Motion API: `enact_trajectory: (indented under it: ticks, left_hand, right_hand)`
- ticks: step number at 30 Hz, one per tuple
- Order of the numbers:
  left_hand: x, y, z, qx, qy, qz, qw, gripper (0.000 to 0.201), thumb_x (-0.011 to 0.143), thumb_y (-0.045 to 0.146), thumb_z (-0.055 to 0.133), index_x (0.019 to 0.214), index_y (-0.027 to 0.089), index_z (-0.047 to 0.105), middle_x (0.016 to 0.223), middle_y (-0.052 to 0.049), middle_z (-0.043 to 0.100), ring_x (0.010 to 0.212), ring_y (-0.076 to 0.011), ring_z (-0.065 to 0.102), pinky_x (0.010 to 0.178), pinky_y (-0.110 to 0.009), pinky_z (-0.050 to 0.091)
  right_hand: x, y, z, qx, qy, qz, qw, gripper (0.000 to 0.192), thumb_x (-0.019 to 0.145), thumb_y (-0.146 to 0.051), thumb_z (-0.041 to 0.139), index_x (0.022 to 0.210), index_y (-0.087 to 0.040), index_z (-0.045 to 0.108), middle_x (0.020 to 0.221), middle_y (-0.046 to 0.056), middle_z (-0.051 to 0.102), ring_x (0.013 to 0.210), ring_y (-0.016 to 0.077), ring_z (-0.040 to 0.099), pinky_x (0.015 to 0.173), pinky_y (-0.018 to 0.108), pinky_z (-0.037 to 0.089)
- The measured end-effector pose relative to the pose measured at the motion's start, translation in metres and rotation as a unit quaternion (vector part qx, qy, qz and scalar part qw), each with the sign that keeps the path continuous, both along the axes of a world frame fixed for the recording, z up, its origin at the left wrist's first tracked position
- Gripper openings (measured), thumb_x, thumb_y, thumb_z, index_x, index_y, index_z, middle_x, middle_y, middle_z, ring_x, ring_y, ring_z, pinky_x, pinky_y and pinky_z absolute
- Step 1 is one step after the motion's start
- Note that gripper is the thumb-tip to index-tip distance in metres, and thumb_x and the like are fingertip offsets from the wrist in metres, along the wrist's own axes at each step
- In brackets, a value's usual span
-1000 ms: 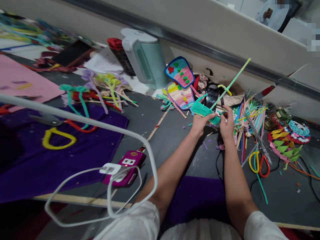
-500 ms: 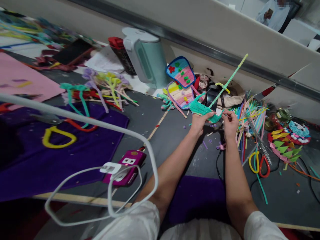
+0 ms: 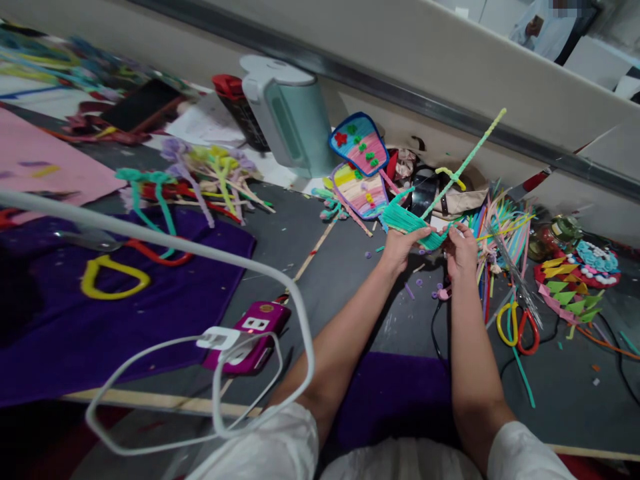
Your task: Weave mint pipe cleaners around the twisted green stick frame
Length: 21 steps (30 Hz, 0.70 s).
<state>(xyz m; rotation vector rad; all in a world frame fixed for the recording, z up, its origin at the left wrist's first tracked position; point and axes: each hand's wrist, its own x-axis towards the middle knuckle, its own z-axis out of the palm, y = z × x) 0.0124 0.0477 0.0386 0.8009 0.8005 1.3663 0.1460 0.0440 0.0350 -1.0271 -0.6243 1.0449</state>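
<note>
A turquoise boat-shaped craft of fuzzy pipe cleaners (image 3: 407,219) is held up between both hands over the dark table. From it rises a slanted green-and-yellow mast (image 3: 470,158) with a short yellow crosspiece. My left hand (image 3: 401,245) grips the hull's left underside, thumb lying along its front. At the hull's right end, the fingers of my right hand (image 3: 461,245) are pinched together against the turquoise strands. Small purple bits lie on the table beneath. Behind the craft, two fan-shaped pipe-cleaner pieces (image 3: 359,143) lean near a beige bag (image 3: 467,197).
Bundled pipe cleaners (image 3: 507,230) and yellow-red scissors (image 3: 519,327) lie at right. A teal kettle (image 3: 300,123) stands by the wall. A purple power strip (image 3: 250,333) with a looping white cable (image 3: 280,273) is at left. Larger scissors (image 3: 115,277) rest on purple cloth (image 3: 165,320).
The craft and its mast have shifted slightly to the right and tilted a little. My right hand has turned slightly, its fingers closer against the hull's end.
</note>
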Motion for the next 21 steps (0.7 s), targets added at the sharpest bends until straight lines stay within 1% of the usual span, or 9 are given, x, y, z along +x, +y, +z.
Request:
enact_trajectory:
  ticks: [2, 5, 9, 12, 14, 16, 18, 19, 21]
  left_hand:
    - [0.001, -0.002, 0.002, 0.012, 0.014, 0.011, 1.000, 0.032, 0.058, 0.037, 0.089, 0.076, 0.014, 0.078, 0.082, -0.010, 0.078, 0.064, -0.0183, 0.068, 0.052, -0.026, 0.049]
    - [0.001, -0.005, 0.004, 0.025, 0.035, 0.034, 0.998, 0.029, 0.060, 0.037, 0.089, 0.076, 0.015, 0.080, 0.081, -0.010, 0.078, 0.064, -0.0185, 0.068, 0.052, -0.027, 0.049]
    - [0.003, -0.006, 0.004, 0.042, 0.066, 0.057, 0.995, 0.031, 0.058, 0.042, 0.090, 0.074, 0.017, 0.080, 0.081, -0.009, 0.078, 0.067, -0.0203, 0.069, 0.056, -0.029, 0.053]
    - [0.006, -0.006, 0.001, 0.050, 0.090, 0.072, 0.992, 0.034, 0.058, 0.045, 0.090, 0.073, 0.017, 0.079, 0.079, -0.008, 0.077, 0.066, -0.0203, 0.069, 0.055, -0.030, 0.053]
    - [0.007, -0.005, -0.001, 0.061, 0.097, 0.076, 0.991, 0.034, 0.059, 0.045, 0.089, 0.074, 0.017, 0.078, 0.077, -0.007, 0.077, 0.064, -0.0196, 0.068, 0.054, -0.029, 0.052]
    - [0.008, -0.005, -0.002, 0.072, 0.097, 0.079, 0.989, 0.033, 0.059, 0.044, 0.089, 0.073, 0.017, 0.078, 0.077, -0.006, 0.077, 0.064, -0.0194, 0.068, 0.056, -0.030, 0.053]
    - [0.008, -0.005, -0.001, 0.077, 0.097, 0.077, 0.989, 0.033, 0.059, 0.044, 0.090, 0.074, 0.017, 0.078, 0.077, -0.006, 0.077, 0.066, -0.0199, 0.069, 0.057, -0.030, 0.054]
    - [0.008, -0.005, 0.000, 0.076, 0.097, 0.072, 0.990, 0.033, 0.059, 0.044, 0.090, 0.074, 0.017, 0.078, 0.078, -0.006, 0.077, 0.066, -0.0200, 0.069, 0.057, -0.031, 0.054]
    - [0.007, -0.006, 0.002, 0.069, 0.092, 0.063, 0.991, 0.034, 0.058, 0.044, 0.090, 0.074, 0.017, 0.078, 0.077, -0.006, 0.076, 0.064, -0.0199, 0.069, 0.056, -0.031, 0.054]
  right_hand:
    - [-0.003, -0.001, 0.000, 0.018, -0.045, -0.047, 0.998, 0.042, 0.066, -0.033, 0.080, 0.095, -0.024, 0.051, 0.071, -0.005, 0.071, 0.064, 0.0138, 0.067, 0.064, 0.026, 0.052]
    - [-0.005, -0.004, 0.001, 0.042, -0.187, -0.110, 0.975, 0.036, 0.071, -0.039, 0.076, 0.091, -0.024, 0.051, 0.067, -0.005, 0.065, 0.063, 0.0136, 0.064, 0.065, 0.026, 0.051]
    - [-0.005, -0.013, 0.005, 0.024, -0.390, -0.165, 0.905, 0.028, 0.084, -0.046, 0.065, 0.094, -0.020, 0.063, 0.082, 0.003, 0.071, 0.075, 0.0170, 0.066, 0.073, 0.030, 0.053]
    - [-0.004, -0.016, 0.007, 0.018, -0.483, -0.180, 0.857, 0.030, 0.089, -0.046, 0.061, 0.099, -0.019, 0.070, 0.090, 0.007, 0.075, 0.081, 0.0201, 0.068, 0.081, 0.034, 0.052]
    - [-0.003, -0.016, 0.006, 0.021, -0.517, -0.174, 0.838, 0.030, 0.089, -0.045, 0.062, 0.099, -0.018, 0.072, 0.092, 0.009, 0.076, 0.083, 0.0215, 0.069, 0.083, 0.035, 0.052]
    - [-0.003, -0.015, 0.005, 0.025, -0.530, -0.164, 0.831, 0.030, 0.087, -0.044, 0.063, 0.098, -0.018, 0.074, 0.093, 0.009, 0.076, 0.085, 0.0219, 0.069, 0.083, 0.035, 0.051]
    - [-0.002, -0.013, 0.005, 0.027, -0.519, -0.158, 0.840, 0.029, 0.086, -0.043, 0.064, 0.095, -0.018, 0.075, 0.093, 0.009, 0.076, 0.084, 0.0211, 0.068, 0.081, 0.034, 0.051]
    - [-0.002, -0.012, 0.004, 0.030, -0.503, -0.153, 0.850, 0.029, 0.085, -0.043, 0.064, 0.093, -0.018, 0.075, 0.092, 0.008, 0.075, 0.083, 0.0204, 0.067, 0.080, 0.033, 0.051]
    - [-0.001, -0.010, 0.004, 0.046, -0.444, -0.134, 0.885, 0.029, 0.085, -0.044, 0.062, 0.088, -0.018, 0.074, 0.088, 0.007, 0.074, 0.081, 0.0190, 0.065, 0.080, 0.032, 0.051]
